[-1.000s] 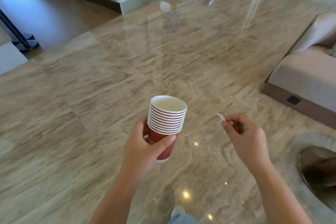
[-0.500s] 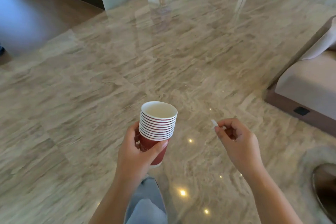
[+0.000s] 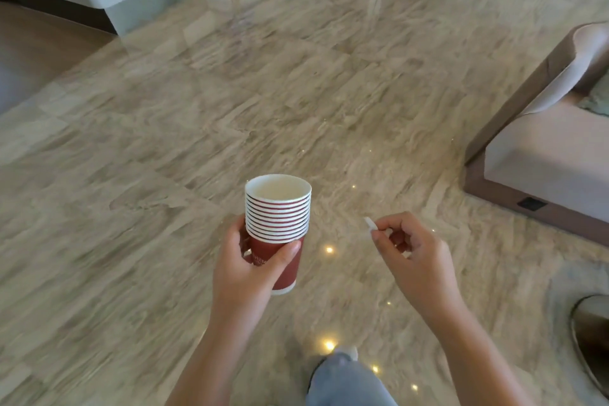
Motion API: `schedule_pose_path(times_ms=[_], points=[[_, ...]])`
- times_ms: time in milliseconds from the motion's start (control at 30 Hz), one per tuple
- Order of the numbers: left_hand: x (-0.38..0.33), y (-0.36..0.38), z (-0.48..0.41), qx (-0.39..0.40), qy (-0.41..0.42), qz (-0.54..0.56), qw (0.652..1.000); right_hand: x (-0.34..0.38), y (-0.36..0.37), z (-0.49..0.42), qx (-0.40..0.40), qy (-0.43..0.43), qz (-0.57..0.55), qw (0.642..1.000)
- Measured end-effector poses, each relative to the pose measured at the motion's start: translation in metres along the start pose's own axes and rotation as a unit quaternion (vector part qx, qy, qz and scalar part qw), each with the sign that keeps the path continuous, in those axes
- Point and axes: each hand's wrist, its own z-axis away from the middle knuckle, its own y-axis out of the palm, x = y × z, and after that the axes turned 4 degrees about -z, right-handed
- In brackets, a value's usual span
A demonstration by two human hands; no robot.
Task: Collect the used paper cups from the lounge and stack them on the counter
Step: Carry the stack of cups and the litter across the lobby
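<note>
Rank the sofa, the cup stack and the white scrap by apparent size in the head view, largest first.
1. sofa: largest, though cut off by the frame edge.
2. cup stack, gripped by the left hand: nearer the camera, yet looks smaller.
3. white scrap, pinched by the right hand: smallest.

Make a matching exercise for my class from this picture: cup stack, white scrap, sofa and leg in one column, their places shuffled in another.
1. cup stack
2. white scrap
3. sofa
4. leg in jeans

A. at the right edge of the view
B. pinched by the right hand
C. at the bottom edge of the view
D. gripped by the left hand

Pairs: 1-D, 2-B, 3-A, 4-C
</note>
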Motion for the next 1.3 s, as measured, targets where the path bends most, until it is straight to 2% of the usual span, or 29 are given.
schedule_pose_path(times_ms=[267,467,633,767,933,1167,1300], points=[[-0.010,0.109,-0.139,0.041,0.009,-0.013,0.999,-0.057,-0.029,-0.161,-0.038,0.020,-0.018,0.999],[-0.051,0.202,-0.258,0.079,0.025,-0.027,0.996,-0.083,-0.094,-0.292,-0.073,-0.022,0.007,0.997],[-0.063,0.269,-0.331,0.114,0.032,-0.039,0.992,-0.116,-0.123,-0.375,-0.125,0.021,0.010,0.992],[-0.056,0.321,-0.394,0.157,0.012,-0.044,0.987,-0.149,-0.125,-0.434,-0.127,0.059,0.018,0.990],[-0.060,0.379,-0.509,0.198,0.023,-0.042,0.979,-0.176,-0.118,-0.541,-0.170,0.083,0.018,0.982],[-0.101,0.441,-0.700,0.234,0.042,-0.037,0.971,-0.159,-0.096,-0.738,-0.183,0.029,0.036,0.982],[-0.119,0.481,-0.780,0.249,0.049,-0.035,0.967,-0.161,-0.090,-0.822,-0.181,0.021,0.022,0.983]])
